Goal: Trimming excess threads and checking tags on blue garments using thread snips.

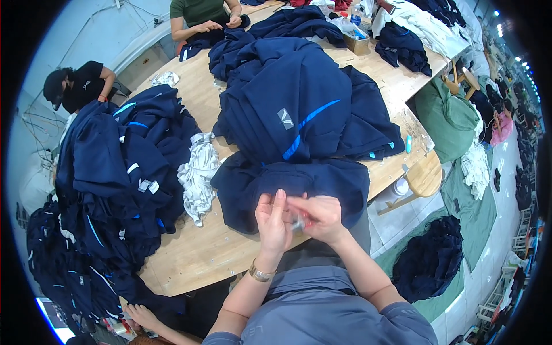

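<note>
At nine o'clock a heap of navy garments (115,172) sits clear of the work. The left hand (272,221) has its fingers upright and nearly closed against a small clear item (297,221), blurred, just below centre. The right hand (322,217), at its three o'clock, pinches it over the navy garment (299,184); a steadier pinch close to the cloth would likely help.

Bright, even daylight-like light from above, with only soft shadows under the hands (299,221). Strong fisheye bending near the black round rim. Slightly blurred at the fingertips; sharp on the worktop (195,253). Small glare from far ceiling lamps (499,27).
</note>
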A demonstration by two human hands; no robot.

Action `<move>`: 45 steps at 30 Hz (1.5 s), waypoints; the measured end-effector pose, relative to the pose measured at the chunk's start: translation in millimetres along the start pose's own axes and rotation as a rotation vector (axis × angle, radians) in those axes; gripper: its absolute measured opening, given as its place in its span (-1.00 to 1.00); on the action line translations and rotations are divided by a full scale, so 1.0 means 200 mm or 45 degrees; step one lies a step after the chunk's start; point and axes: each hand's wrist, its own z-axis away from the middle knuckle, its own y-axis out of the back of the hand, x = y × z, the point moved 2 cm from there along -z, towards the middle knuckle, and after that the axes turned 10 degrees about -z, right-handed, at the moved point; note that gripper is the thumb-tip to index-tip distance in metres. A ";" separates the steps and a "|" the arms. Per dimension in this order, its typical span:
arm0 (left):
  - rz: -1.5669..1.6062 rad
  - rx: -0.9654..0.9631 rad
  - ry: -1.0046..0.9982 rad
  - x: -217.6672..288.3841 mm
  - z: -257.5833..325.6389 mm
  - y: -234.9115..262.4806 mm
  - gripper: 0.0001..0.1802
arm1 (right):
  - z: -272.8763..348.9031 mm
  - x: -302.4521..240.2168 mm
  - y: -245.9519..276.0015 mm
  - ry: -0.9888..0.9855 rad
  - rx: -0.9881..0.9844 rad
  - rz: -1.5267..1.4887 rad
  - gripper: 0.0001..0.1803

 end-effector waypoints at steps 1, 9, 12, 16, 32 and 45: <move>0.005 0.046 0.034 0.02 0.00 -0.04 -0.87 | 0.02 0.00 0.01 -0.001 0.000 0.002 -0.73; 0.047 0.046 0.074 0.05 -0.01 -0.07 -0.80 | 0.01 -0.01 0.02 -0.234 0.243 -0.009 -0.67; 0.005 0.062 0.055 0.05 -0.01 -0.07 -0.81 | -0.01 -0.01 0.01 -0.234 0.254 -0.062 -0.68; -0.021 0.036 -0.001 0.02 0.00 -0.05 -0.84 | -0.03 -0.02 0.00 -0.463 0.275 -0.151 -0.72; 0.122 0.063 0.271 0.05 0.00 -0.08 -0.78 | -0.07 0.06 0.02 -0.775 0.332 -0.428 -0.80; -0.034 0.081 0.097 -0.01 -0.01 -0.05 -0.84 | -0.07 -0.01 0.05 -0.254 0.083 0.182 -0.68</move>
